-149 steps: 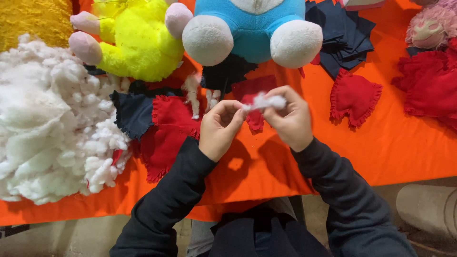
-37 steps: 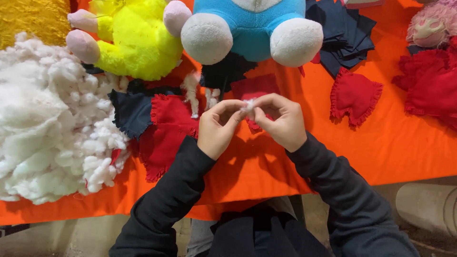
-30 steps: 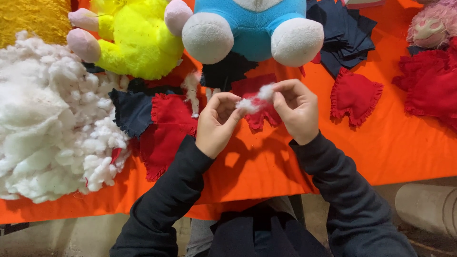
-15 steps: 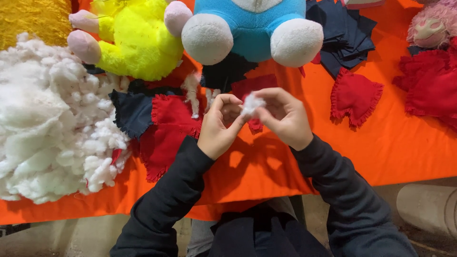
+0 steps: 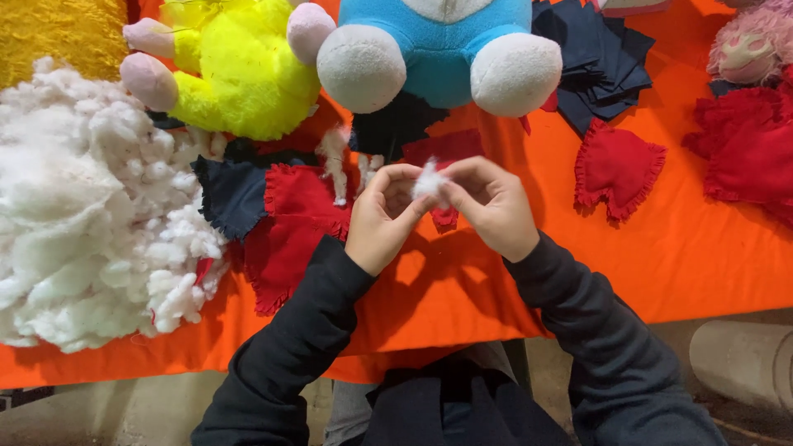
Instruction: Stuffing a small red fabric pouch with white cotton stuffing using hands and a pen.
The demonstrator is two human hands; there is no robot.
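I see both hands, left [image 5: 384,216] and right [image 5: 493,206], with fingers pinched on a stuffing tuft [image 5: 428,181] above the table [image 5: 710,264], raised clear for handling.

Table [image 5: 702,264] under orange cloth. Left: big white stuffing pile [image 5: 74,215]. Far edge: yellow plush [image 5: 231,74], blue plush [image 5: 438,58], pink plush [image 5: 747,49] partly cut off, perhaps a toy. Centre: red felt pieces [image 5: 289,223], navy piece [image 5: 231,194]. Right: navy stack [image 5: 603,66], red heart [image 5: 615,169], red heap [image 5: 747,144].
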